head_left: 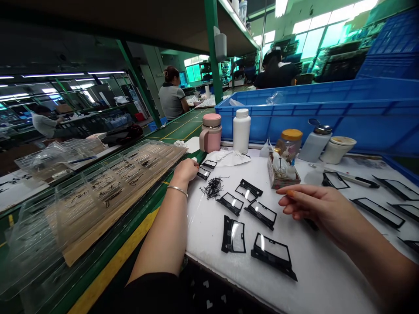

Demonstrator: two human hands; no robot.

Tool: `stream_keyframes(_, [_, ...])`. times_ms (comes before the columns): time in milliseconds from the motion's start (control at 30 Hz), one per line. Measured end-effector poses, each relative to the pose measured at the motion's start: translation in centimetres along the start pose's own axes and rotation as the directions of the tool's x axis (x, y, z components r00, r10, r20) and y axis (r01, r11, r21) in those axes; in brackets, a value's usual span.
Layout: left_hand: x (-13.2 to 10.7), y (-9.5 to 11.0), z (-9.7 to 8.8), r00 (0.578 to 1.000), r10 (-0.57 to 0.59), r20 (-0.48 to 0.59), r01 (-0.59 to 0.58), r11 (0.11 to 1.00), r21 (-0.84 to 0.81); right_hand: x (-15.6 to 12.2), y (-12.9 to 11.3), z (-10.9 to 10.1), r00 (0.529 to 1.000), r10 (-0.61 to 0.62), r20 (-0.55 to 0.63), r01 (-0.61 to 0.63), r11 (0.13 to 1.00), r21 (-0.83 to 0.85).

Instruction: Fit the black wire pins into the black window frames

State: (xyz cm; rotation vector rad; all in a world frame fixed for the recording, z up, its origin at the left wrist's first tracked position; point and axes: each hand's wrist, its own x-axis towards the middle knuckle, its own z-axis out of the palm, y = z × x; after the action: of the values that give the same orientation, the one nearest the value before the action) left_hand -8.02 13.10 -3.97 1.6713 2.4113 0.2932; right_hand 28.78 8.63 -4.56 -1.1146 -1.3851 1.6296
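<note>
My left hand (186, 171) reaches to the left edge of the white work surface, its fingers curled closed. At its fingertips lies a small black-framed clear piece (203, 173), with another small frame (209, 164) just behind. Whether the fingers hold anything is hidden. A tangled heap of thin black strips (213, 187) is close by. My right hand (310, 205) hovers over the right side, thumb and fingers drawn together in a pinch; nothing in them can be made out. Between the hands lie several black frames with clear windows (262, 213). A dark piece (310, 224) shows partly under my right hand.
Behind stand a pink mug (212, 133), a white bottle (241, 131), a small box of bottles (284, 172), a pump dispenser (316, 144) and a blue crate (314, 117). A knife (362, 179) and more frames (378, 212) lie right. Left is a compartment tray (108, 192). Other people sit farther off.
</note>
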Motion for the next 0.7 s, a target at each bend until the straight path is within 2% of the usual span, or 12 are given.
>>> stream_keyframes(233, [-0.2, 0.3, -0.1, 1.0, 0.024, -0.005, -0.024, 0.999, 0.038, -0.1, -0.5, 0.3, 0.999, -0.018, -0.042, 0.019, 1.0, 0.01])
stream_keyframes(367, [-0.4, 0.4, -0.3, 0.999, 0.039, -0.023, -0.038, 0.998, 0.055, -0.3, -1.2, 0.2, 0.985, -0.098, -0.141, 0.106, 0.993, 0.051])
stream_keyframes(467, [-0.3, 0.5, -0.3, 0.998, 0.054, -0.03, -0.052, 0.997, 0.064, -0.5, -2.1, -0.4, 0.954, -0.179, -0.24, 0.199, 0.978, 0.062])
stream_keyframes(533, [-0.2, 0.4, -0.2, 0.998, 0.062, -0.029, -0.061, 0.996, 0.058, -0.9, -2.9, -1.1, 0.917, -0.241, -0.317, 0.266, 0.963, 0.036])
stream_keyframes(600, [0.0, 0.3, 0.0, 0.997, 0.07, -0.032, -0.069, 0.997, 0.036, -1.5, -3.9, -2.0, 0.857, -0.328, -0.397, 0.338, 0.94, -0.047])
stream_keyframes(667, [0.1, 0.1, 0.0, 0.996, 0.078, -0.046, -0.078, 0.997, -0.003, -2.2, -4.9, -3.1, 0.773, -0.432, -0.465, 0.359, 0.902, -0.241])
stream_keyframes(700, [0.1, 0.1, -0.1, 0.994, 0.086, -0.063, -0.088, 0.995, -0.036, -2.6, -5.3, -3.6, 0.736, -0.476, -0.481, 0.315, 0.87, -0.379])
